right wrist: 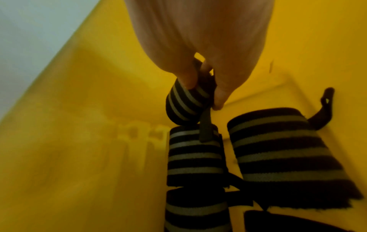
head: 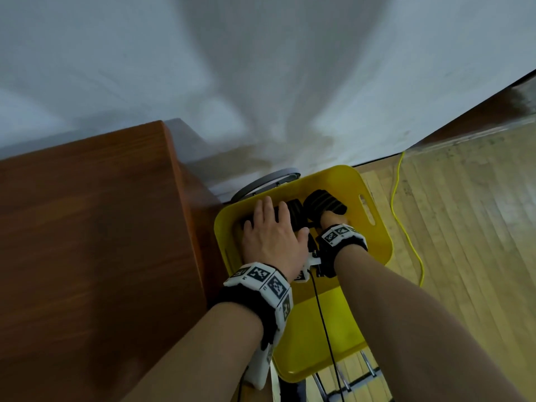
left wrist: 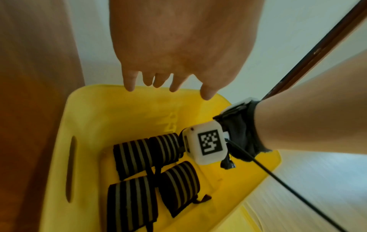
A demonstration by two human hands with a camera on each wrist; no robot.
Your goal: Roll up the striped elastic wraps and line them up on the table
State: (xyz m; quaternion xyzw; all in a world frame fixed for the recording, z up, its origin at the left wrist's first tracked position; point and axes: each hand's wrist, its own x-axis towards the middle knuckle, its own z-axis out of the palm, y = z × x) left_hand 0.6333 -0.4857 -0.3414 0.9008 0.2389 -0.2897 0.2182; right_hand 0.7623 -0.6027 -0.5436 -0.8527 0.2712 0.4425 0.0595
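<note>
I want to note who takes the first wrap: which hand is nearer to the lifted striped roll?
Right. The right hand pinches the lifted striped roll; the left hand hovers open beside it, apart.

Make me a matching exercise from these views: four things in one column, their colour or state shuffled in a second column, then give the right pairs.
Things
1. left hand
2. right hand
3. tub
4. table

Colour or state
A. yellow plastic, holds the striped rolls
B. brown wood, beside the tub
C. fingers straight, holding nothing
D. pinches a rolled striped wrap

Pairs: 1-C, 2-D, 3-A, 4-B
</note>
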